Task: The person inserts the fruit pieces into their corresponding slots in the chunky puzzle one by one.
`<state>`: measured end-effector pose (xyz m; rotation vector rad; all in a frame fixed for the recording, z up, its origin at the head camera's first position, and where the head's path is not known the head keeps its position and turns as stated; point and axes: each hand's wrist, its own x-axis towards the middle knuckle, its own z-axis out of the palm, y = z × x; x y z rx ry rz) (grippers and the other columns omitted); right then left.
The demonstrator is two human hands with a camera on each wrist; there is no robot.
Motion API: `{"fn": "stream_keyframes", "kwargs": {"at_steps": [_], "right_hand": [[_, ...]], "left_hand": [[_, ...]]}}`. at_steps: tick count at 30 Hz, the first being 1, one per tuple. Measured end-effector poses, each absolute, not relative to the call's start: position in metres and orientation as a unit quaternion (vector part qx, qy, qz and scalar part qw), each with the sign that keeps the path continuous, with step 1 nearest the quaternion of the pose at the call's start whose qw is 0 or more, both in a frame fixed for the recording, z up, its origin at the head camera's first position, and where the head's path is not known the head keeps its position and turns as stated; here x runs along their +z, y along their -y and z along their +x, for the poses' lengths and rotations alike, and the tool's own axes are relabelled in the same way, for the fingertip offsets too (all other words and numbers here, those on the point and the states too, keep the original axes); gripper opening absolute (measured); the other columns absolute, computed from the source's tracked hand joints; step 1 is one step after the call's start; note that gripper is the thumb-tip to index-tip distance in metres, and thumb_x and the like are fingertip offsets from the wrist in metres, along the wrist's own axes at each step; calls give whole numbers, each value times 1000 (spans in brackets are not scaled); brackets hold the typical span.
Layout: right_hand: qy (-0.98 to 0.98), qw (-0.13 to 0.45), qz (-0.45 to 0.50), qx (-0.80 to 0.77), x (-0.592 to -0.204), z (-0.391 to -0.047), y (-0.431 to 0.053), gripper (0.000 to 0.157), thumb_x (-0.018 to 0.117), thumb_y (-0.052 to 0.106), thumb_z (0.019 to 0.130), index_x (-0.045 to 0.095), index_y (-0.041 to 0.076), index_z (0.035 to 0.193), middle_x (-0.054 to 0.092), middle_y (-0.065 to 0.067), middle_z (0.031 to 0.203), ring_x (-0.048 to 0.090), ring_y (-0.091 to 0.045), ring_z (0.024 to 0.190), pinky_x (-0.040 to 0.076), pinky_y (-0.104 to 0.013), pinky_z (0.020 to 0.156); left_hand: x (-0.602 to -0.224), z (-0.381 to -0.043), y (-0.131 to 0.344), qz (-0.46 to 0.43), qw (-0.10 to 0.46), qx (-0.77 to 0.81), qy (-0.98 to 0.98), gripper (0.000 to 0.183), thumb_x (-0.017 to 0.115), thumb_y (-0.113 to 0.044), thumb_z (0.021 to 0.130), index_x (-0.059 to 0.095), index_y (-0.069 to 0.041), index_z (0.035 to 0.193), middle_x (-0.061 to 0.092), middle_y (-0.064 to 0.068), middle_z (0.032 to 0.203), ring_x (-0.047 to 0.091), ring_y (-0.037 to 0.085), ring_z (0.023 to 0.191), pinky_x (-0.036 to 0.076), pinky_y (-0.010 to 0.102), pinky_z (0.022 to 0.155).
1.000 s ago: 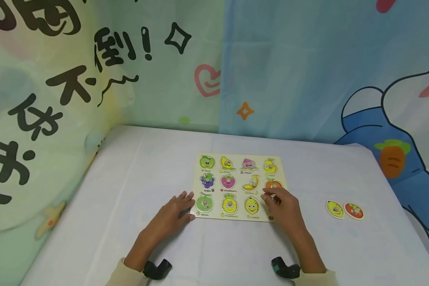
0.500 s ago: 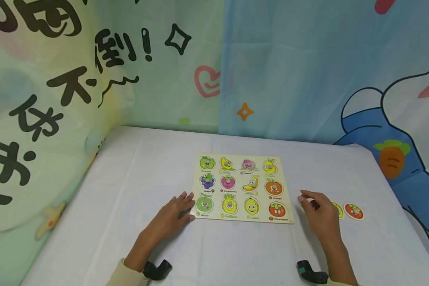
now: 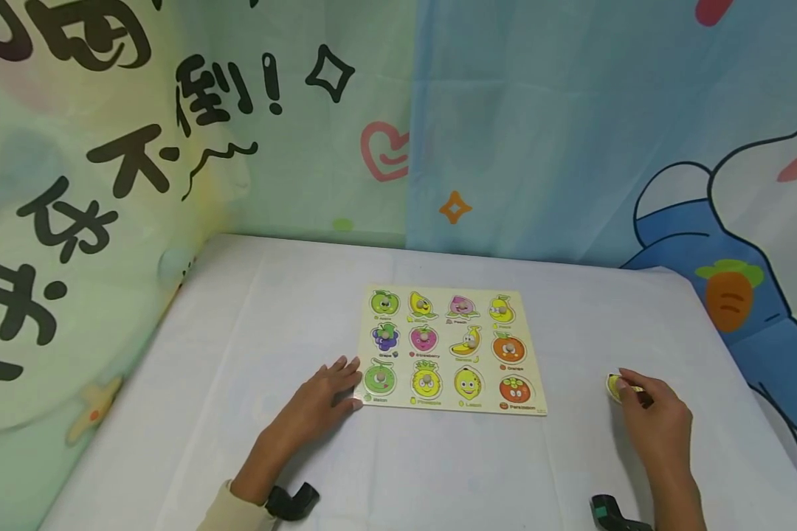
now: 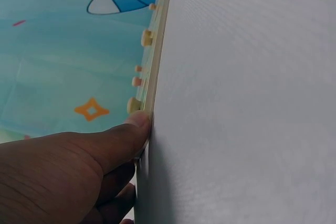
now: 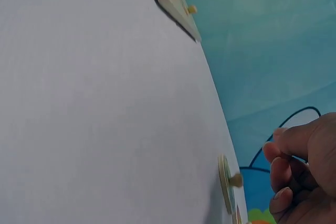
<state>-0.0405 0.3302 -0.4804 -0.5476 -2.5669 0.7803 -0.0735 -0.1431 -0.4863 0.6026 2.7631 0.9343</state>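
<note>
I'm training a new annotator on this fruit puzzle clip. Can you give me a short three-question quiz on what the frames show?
1. True or false: the left hand rests flat against the near left corner of the puzzle board.
2. Which loose piece is the right hand reaching? A) yellow piece B) purple grape piece C) green apple piece
3. Fill in: the board lies on a ___ tablecloth.

Key
1. True; the left wrist view shows the fingertips at the board's edge.
2. A, the yellow piece right of the board; whether the fingers already pinch its knob is unclear.
3. White.
</note>
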Motion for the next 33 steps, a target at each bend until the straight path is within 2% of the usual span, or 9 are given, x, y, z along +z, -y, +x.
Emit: {"fn": "stream_keyframes", "kwargs": {"at_steps": [5, 10, 15, 22, 28, 33], "right_hand": [[917, 168, -238, 274, -485, -40, -342, 30, 59, 10, 97, 65, 2, 125, 64, -18, 113, 53, -25, 89, 36, -19, 61], [918, 138, -255, 271, -491, -42, -352, 32, 59, 11, 97, 63, 0, 127, 63, -21, 116, 54, -29, 94, 37, -22, 60], [930, 89, -236, 267, -497, -44, -356, 32, 58, 9, 97, 61, -6, 125, 58, -26, 117, 54, -36, 95, 41, -31, 62], [943, 63, -217, 245, -496, -51, -352, 29, 55, 3, 97, 62, -9, 121, 54, -23, 104, 51, -35, 89, 42, -37, 63], [946, 53, -215, 235, -493, -53, -348, 26, 54, 2, 96, 62, -12, 116, 55, -24, 102, 53, -38, 90, 47, -44, 66], [949, 48, -207, 234, -491, -52, -346, 24, 55, 2, 96, 63, -12, 114, 57, -25, 100, 54, -38, 89, 48, -44, 64]], "left_hand": [[-486, -73, 143, 197, 80, 309, -927, 51, 72, -24, 89, 58, -4, 134, 44, 2, 147, 31, 22, 141, 22, 45, 116], [-486, -73, 143, 196, 82, 307, -928, 51, 73, -24, 89, 58, -4, 134, 44, 3, 147, 31, 22, 141, 22, 45, 116], [-486, -73, 142, 197, 82, 306, -928, 51, 73, -24, 89, 58, -4, 134, 44, 3, 147, 31, 22, 141, 22, 45, 116], [-487, -73, 143, 199, 80, 306, -927, 52, 73, -24, 89, 58, -4, 135, 44, 3, 147, 31, 22, 141, 22, 45, 116], [-486, -73, 142, 200, 78, 309, -926, 52, 73, -23, 89, 58, -4, 134, 44, 3, 147, 31, 22, 141, 22, 46, 116], [-486, -73, 142, 200, 77, 309, -926, 51, 73, -23, 89, 58, -4, 134, 45, 3, 147, 31, 22, 141, 22, 46, 116]]}}
